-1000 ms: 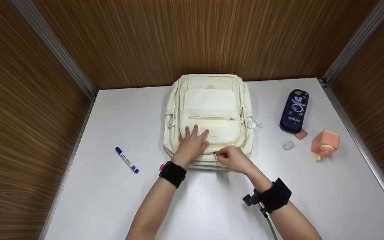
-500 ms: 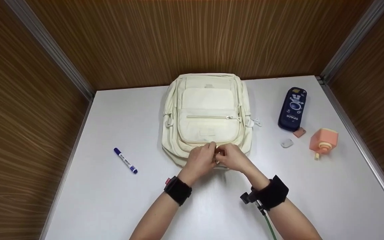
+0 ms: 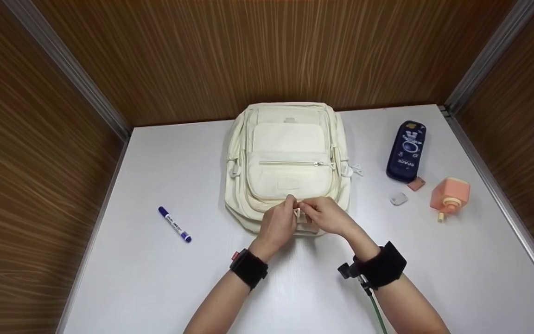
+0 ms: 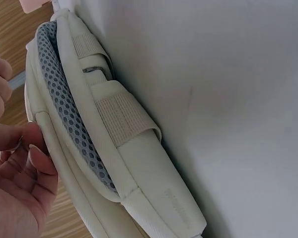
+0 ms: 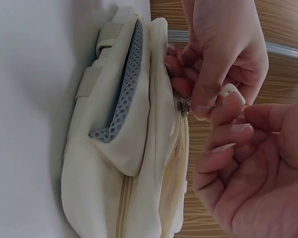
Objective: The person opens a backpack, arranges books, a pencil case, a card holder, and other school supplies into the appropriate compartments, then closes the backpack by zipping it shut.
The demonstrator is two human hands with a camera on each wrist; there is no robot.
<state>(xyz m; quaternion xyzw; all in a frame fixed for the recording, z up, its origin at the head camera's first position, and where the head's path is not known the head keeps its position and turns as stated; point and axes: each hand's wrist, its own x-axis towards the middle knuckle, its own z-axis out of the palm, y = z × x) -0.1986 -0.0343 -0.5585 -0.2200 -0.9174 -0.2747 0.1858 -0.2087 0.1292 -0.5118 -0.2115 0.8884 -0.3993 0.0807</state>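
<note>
A cream backpack (image 3: 290,139) lies on the white table, a zipped pocket across its upper face. Both hands meet at its near end, by an open zipper (image 5: 174,148). My left hand (image 3: 277,225) pinches the metal zipper slider (image 5: 184,107) between thumb and finger. Against it, my right hand (image 3: 329,215) has its fingers curled and thumb and index finger at the pale zipper pull (image 5: 232,92). Grey mesh padding (image 4: 72,114) and webbing loops (image 4: 124,119) show along that end. In the head view the fingers hide most of the slider.
Left of the bag lies a blue-and-white marker (image 3: 174,224). To the right are a navy pencil case (image 3: 406,150), a small pink block (image 3: 416,183), a grey-white eraser-like piece (image 3: 398,199) and a pink pump bottle (image 3: 450,197). Wood-grain panels (image 3: 271,51) enclose the table.
My left hand has come off the backpack's front, where it lay spread, and moved right and down to the zipper. The right hand stays there, its fingers shifting slightly.
</note>
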